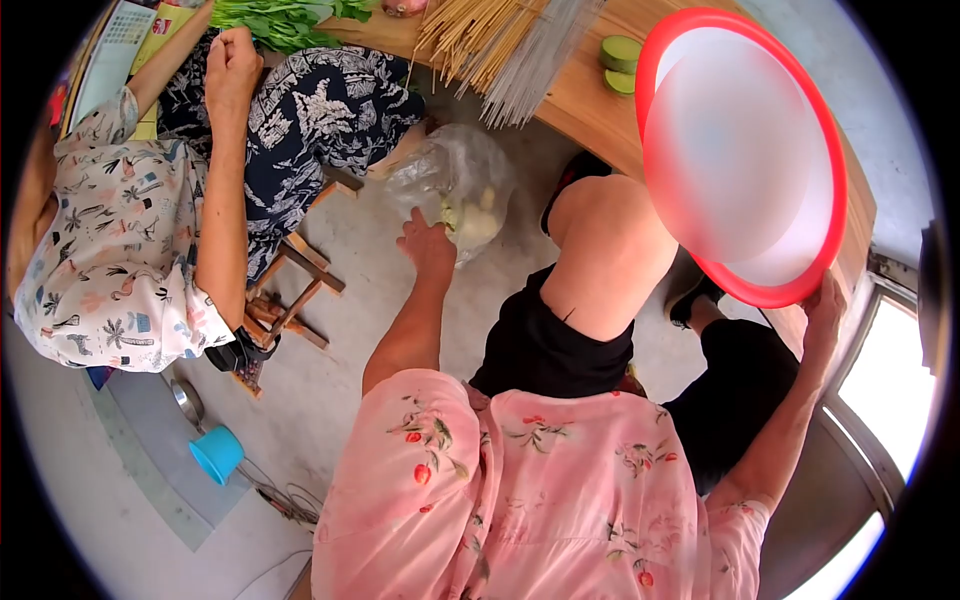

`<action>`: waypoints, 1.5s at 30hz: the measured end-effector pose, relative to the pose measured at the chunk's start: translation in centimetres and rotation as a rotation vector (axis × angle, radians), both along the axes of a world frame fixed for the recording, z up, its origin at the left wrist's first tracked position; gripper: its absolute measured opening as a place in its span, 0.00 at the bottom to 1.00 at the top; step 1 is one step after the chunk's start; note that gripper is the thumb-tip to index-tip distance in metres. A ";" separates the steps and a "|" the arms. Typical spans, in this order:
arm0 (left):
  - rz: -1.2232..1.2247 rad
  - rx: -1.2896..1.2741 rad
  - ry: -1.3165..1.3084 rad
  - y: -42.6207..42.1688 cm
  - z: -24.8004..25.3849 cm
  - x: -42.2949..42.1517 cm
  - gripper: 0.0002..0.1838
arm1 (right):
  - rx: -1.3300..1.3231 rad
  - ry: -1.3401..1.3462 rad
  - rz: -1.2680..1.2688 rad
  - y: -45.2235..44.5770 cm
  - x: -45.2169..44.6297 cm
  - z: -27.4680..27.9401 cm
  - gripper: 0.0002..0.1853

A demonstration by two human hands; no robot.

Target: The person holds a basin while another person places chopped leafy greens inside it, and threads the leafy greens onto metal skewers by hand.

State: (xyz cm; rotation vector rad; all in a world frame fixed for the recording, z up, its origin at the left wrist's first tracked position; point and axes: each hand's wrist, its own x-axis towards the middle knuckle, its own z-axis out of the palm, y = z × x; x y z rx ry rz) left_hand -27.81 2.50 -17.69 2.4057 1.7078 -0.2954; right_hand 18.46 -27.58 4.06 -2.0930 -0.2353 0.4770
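Note:
My left hand (428,240) reaches down to a clear plastic bag (425,165) on the floor, its fingers apart at the bag's near edge. Pale green and whitish pieces (480,215) lie inside the bag. On the right, my right hand (823,305) grips the lower rim of a large white basin with a red rim (838,190). The basin is tilted, with its inside facing me, over the wooden table. Some of my right fingers are hidden behind the rim.
A co-worker (130,240) sits at the left by wooden stools (290,290). On the table (585,110) are leafy greens (280,20), thin sticks (490,40) and green round slices (620,55). A blue container (216,455) and a metal bowl (186,400) stand lower left.

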 end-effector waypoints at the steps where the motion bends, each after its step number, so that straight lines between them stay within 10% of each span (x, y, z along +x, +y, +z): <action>1: 0.101 0.137 -0.076 -0.2 0.5 -0.2 0.09 | -0.006 0.014 0.030 -0.2 0.4 0.5 0.19; 7: 0.623 -0.111 -0.177 1.0 -4.8 -2.8 0.11 | 0.006 0.029 0.045 -0.5 0.1 0.0 0.19; 11: 0.266 -0.123 0.216 2.3 -8.0 -5.0 0.10 | 0.005 0.031 0.082 -1.0 0.0 -0.4 0.19; 13: 0.709 0.151 -0.736 0.9 -6.5 -4.4 0.16 | -0.001 0.028 0.106 -1.5 0.3 -0.8 0.19; 20: 0.913 0.281 -1.092 -2.1 -2.0 -1.3 0.26 | 0.022 0.012 -0.005 -0.4 -0.9 -0.3 0.21; 22: 1.189 -0.184 -1.037 -2.4 2.3 0.0 0.19 | -0.014 0.030 0.079 -1.7 0.4 -0.9 0.21; 26: 1.008 -0.078 -1.078 -2.4 -2.7 -1.3 0.15 | -0.014 0.016 0.094 -1.8 0.7 -1.0 0.21; 29: 1.077 -0.107 -1.307 -2.1 1.1 1.6 0.08 | -0.004 0.017 0.086 -1.3 0.2 -0.6 0.21; 34: 0.535 -0.467 -1.461 -4.0 7.9 4.5 0.05 | 0.013 0.054 0.082 -0.4 -0.7 0.1 0.21; 45: 0.955 -0.291 -1.320 -5.0 3.2 -1.8 0.18 | -0.012 0.021 0.065 -0.2 -0.3 -0.3 0.20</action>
